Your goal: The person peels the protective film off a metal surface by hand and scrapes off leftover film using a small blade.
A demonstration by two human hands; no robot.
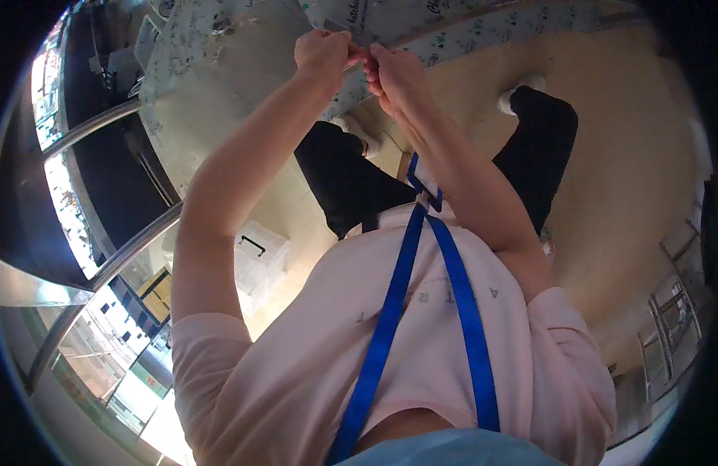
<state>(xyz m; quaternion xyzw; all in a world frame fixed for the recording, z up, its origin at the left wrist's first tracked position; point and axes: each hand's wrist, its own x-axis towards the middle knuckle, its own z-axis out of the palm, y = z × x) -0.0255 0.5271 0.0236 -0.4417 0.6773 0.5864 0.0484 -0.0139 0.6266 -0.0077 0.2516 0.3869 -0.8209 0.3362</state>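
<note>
My left hand (322, 58) is closed at the top of the head view, fingers curled toward my other hand. Close beside it, my right hand (399, 76) is also closed, thumb and fingers pinched together. The fingertips of both meet or nearly meet. Whatever lies between them is too small or too hidden to name. Just behind the hands spreads a pale printed sheet (444, 45) with dark lettering and small green marks. Whether my fingers grip part of it, I cannot tell.
Metal rails (114, 268) run along the left side. A white box with a black handle (253, 245) stands low at left. At right, a metal rack (663, 330) stands on the light brown floor (607, 210). Blue straps (398, 295) hang over my chest.
</note>
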